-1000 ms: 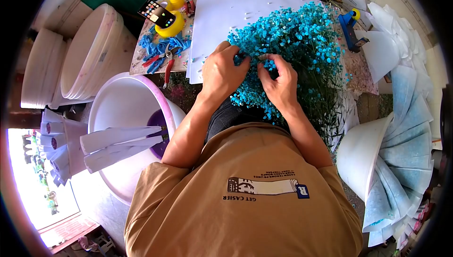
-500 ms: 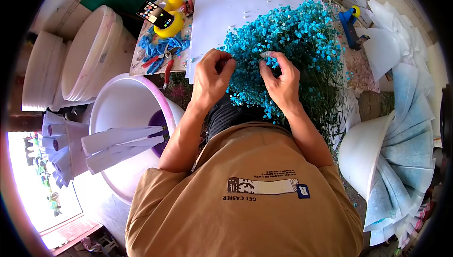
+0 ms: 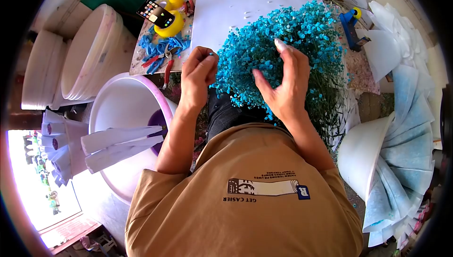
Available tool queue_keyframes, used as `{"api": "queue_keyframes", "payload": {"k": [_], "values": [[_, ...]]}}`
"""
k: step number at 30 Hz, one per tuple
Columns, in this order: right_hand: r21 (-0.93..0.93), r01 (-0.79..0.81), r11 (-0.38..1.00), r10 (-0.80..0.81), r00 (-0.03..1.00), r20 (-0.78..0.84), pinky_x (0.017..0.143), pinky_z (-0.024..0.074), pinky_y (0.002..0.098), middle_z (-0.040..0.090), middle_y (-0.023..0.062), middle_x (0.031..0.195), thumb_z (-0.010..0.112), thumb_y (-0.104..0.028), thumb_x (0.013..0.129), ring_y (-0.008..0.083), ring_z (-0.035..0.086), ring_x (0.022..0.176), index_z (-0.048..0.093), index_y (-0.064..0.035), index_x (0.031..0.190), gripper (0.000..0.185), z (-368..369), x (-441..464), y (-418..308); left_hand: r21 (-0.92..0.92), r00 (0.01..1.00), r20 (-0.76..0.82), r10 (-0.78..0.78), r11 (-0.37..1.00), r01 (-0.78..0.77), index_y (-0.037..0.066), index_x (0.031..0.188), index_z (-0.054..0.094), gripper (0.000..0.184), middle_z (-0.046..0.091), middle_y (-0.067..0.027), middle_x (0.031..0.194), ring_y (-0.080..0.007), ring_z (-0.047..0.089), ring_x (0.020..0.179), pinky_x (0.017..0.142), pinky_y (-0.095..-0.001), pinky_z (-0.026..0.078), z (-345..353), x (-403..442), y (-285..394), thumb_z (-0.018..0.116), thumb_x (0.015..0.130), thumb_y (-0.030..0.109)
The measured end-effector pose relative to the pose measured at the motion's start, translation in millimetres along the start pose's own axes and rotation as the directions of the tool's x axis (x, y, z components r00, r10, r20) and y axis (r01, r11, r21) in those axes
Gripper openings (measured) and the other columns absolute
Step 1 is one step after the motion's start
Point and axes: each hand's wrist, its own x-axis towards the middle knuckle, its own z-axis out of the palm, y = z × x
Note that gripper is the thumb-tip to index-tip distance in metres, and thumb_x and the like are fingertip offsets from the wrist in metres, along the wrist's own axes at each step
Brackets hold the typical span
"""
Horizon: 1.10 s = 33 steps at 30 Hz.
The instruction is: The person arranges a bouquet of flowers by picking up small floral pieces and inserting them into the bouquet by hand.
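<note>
A big bunch of blue-dyed baby's breath (image 3: 245, 63) lies over the table's near edge and my lap, its green stems trailing to the right. At the left side of the blossoms is my left hand (image 3: 198, 75), its thumb and fingers closed in a pinch. A tiny bluish speck shows at those fingertips, too small to name. Over the middle of the bunch, my right hand (image 3: 289, 80) is open, thumb and fingers apart, with nothing between them. A whitish wrap covers one of its fingertips.
White paper sheets (image 3: 217, 14) lie on the table. A phone (image 3: 155, 14) leans on a yellow tape roll (image 3: 171, 25), near red-handled pruning shears (image 3: 168, 66) and blue scraps. A blue tape dispenser (image 3: 349, 28) stands right. Buckets (image 3: 101, 115) flank me, some holding paper-wrapped bundles.
My left hand has moved left, away from the blossoms' middle, still pinched. My right hand has shifted slightly right, and its fingers have opened from a pinch.
</note>
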Motion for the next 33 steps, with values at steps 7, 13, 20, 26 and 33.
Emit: {"api": "queue_keyframes", "payload": {"k": [7, 13, 20, 26, 33], "values": [[0.053, 0.114, 0.992, -0.125, 0.931, 0.342, 0.074, 0.0487, 0.0397, 0.069, 0.0107, 0.099, 0.069, -0.007, 0.081, 0.0281, 0.064, 0.088, 0.065, -0.0030, 0.108, 0.027, 3.3, -12.4, -11.6, -0.711, 0.947, 0.318, -0.047, 0.649, 0.271, 0.004, 0.097, 0.053, 0.014, 0.055, -0.0101, 0.086, -0.0099, 0.037, 0.058, 0.046, -0.0212, 0.028, -15.5, 7.6, -5.2, 0.047, 0.085, 0.001], [-0.065, 0.143, 0.988, -0.102, 0.899, 0.425, 0.087, 0.0449, 0.0420, 0.067, 0.0099, 0.115, 0.070, -0.008, 0.080, 0.0293, 0.061, 0.104, 0.064, -0.0041, 0.114, 0.035, 3.5, -6.4, -13.9, -0.447, 0.934, 0.309, -0.179, 0.840, 0.309, 0.002, 0.096, 0.060, 0.011, 0.052, -0.0028, 0.075, -0.0057, 0.036, 0.055, 0.046, -0.0206, 0.025, -10.3, 17.1, 9.0, 0.051, 0.092, 0.006], [0.094, 0.220, 0.971, -0.237, 0.833, 0.500, 0.078, 0.0430, 0.0389, 0.068, 0.0053, 0.104, 0.069, -0.007, 0.081, 0.0236, 0.062, 0.092, 0.067, -0.0055, 0.105, 0.025, 6.9, -15.2, -29.6, 0.407, 0.957, 0.287, 0.041, 0.899, -0.160, 0.000, 0.101, 0.073, 0.025, 0.069, -0.0106, 0.081, -0.0192, 0.061, 0.067, 0.067, -0.0329, 0.049, 1.1, 61.9, -12.0, 0.062, 0.088, 0.019], [0.185, 0.200, 0.962, -0.270, 0.781, 0.563, 0.077, 0.0427, 0.0371, 0.070, 0.0055, 0.104, 0.072, -0.005, 0.079, 0.0228, 0.063, 0.089, 0.068, -0.0049, 0.105, 0.027, 13.1, -33.4, -29.8, 0.653, 0.955, 0.297, 0.011, 0.727, -0.212, 0.006, 0.104, 0.074, 0.028, 0.070, -0.0193, 0.097, -0.0347, 0.067, 0.093, 0.084, -0.0406, 0.052, 1.9, 69.6, -31.9, 0.065, 0.079, 0.014], [0.199, 0.137, 0.970, -0.223, 0.825, 0.520, 0.078, 0.0441, 0.0374, 0.071, 0.0081, 0.105, 0.071, -0.002, 0.079, 0.0249, 0.065, 0.092, 0.067, -0.0038, 0.108, 0.029, 10.7, -28.9, -28.1, 0.722, 0.965, 0.259, 0.041, 0.655, -0.222, 0.008, 0.099, 0.075, 0.025, 0.064, -0.0163, 0.102, -0.0390, 0.062, 0.100, 0.085, -0.0439, 0.051, 8.3, 67.1, -43.0, 0.067, 0.076, 0.011]]}}
